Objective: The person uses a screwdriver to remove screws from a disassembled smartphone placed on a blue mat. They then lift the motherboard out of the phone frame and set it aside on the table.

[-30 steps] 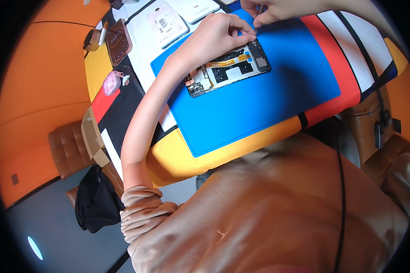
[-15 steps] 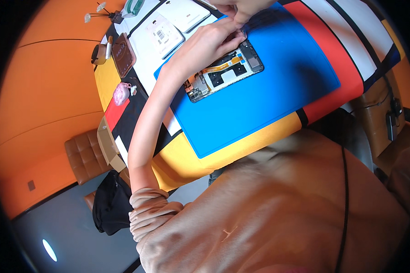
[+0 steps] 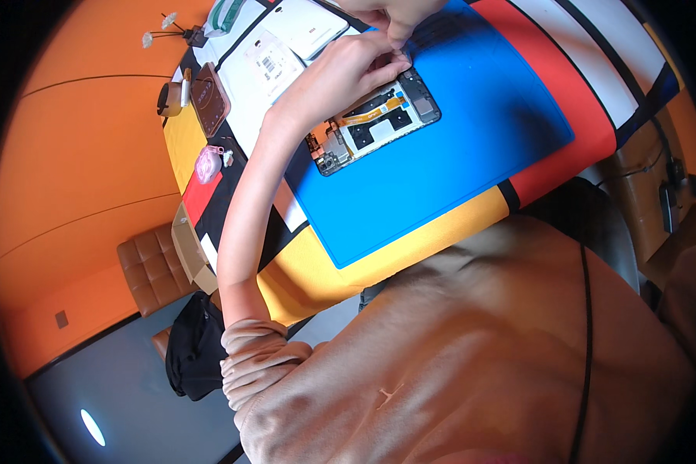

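One opened phone lay on one blue mat. My left hand bunched its fingertips at the phone's far edge; my right hand curled just beside them; I couldn't tell what either pinched. Two pale phone-shaped slabs lay beyond. One dark vase held two white flowers; one cardboard box stood open, its contents hidden.
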A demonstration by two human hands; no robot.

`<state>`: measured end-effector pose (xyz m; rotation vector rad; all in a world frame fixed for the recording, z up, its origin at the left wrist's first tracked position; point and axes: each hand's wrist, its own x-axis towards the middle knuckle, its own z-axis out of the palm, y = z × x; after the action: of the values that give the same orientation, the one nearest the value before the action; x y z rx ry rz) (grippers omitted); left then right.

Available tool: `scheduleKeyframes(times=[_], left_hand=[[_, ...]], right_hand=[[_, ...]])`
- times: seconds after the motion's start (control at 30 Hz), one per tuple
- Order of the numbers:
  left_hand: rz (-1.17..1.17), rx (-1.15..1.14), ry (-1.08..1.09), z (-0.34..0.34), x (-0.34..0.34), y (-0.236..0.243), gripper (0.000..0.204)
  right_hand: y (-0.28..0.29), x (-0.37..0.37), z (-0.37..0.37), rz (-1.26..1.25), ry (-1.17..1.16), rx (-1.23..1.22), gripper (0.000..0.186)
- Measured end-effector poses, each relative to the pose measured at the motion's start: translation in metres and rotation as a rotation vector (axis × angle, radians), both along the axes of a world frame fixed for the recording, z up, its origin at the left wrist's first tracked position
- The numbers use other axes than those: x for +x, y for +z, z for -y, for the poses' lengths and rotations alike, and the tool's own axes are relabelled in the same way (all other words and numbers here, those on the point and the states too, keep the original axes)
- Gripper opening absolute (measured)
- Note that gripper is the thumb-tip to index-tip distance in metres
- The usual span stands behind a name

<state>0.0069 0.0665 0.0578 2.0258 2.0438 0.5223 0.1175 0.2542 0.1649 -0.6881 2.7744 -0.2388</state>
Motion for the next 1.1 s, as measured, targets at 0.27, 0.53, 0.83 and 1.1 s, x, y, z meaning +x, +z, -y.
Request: scheduleKeyframes(times=[0.27, 0.53, 0.83, 1.1], left_hand=[[-0.176, -0.016, -0.038, -0.004, 0.010, 0.008, 0.023], [-0.194, 0.027, -0.025, 0.003, 0.008, 0.000, 0.022], [-0.108, 0.055, -0.016, 0.007, 0.005, -0.006, 0.022], [-0.056, 0.071, 0.014, 0.008, 0.004, -0.012, 0.022]], right_hand=[[-0.001, 0.004, 0.000, -0.009, -0.003, -0.016, 0.027], [-0.002, 0.007, -0.002, -0.022, 0.000, -0.028, 0.027], [-0.004, 0.010, -0.003, -0.028, -0.002, -0.034, 0.027], [-0.005, 0.010, -0.002, -0.029, 0.000, -0.034, 0.027]])
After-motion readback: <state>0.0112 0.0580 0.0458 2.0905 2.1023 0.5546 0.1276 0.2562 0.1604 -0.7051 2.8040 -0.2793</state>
